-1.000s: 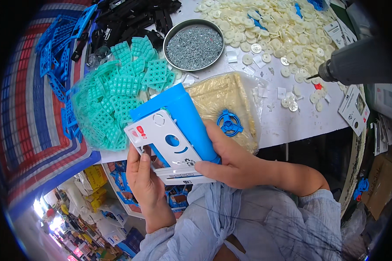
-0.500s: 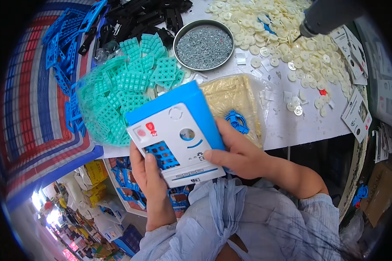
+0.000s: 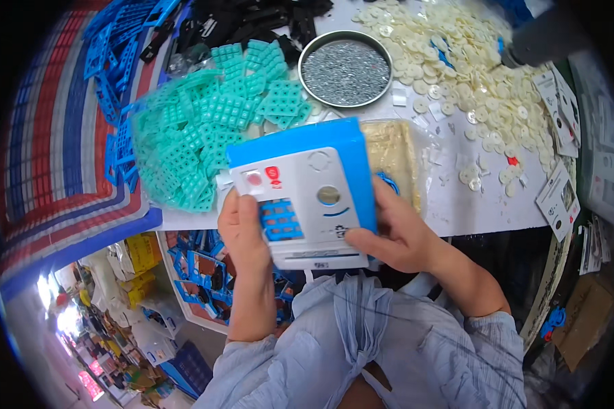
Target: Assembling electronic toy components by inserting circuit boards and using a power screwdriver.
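A blue plastic casing point(image 3: 359, 160) with a white printed face panel point(image 3: 310, 194) on it is held up between my two hands, slightly tilted. Through the panel's rectangular cut-out shows a blue grid point(image 3: 280, 219); a round opening is beside it. My left hand point(image 3: 244, 232) grips the left edge, thumb on the face. At the right edge, my right hand point(image 3: 404, 235) has its thumb on the lower corner of the panel and its fingers behind. Behind the casing lies a clear bag with yellowish contents point(image 3: 394, 143), and a small blue part point(image 3: 387, 180) on it is partly hidden.
Teal rubber keypads point(image 3: 232, 116) spill from a clear bag, with black parts point(image 3: 232, 31) behind. A round metal dish point(image 3: 346, 105) holds small screws. Cream discs point(image 3: 484, 102) spread at right under a dark tool point(image 3: 549, 41). Blue frames fill a tray point(image 3: 194, 317) below the table edge.
The casing and panel have turned a little clockwise and sit squarer to me, slightly farther from my body. Both hands keep their hold. The whole view has shifted slightly.
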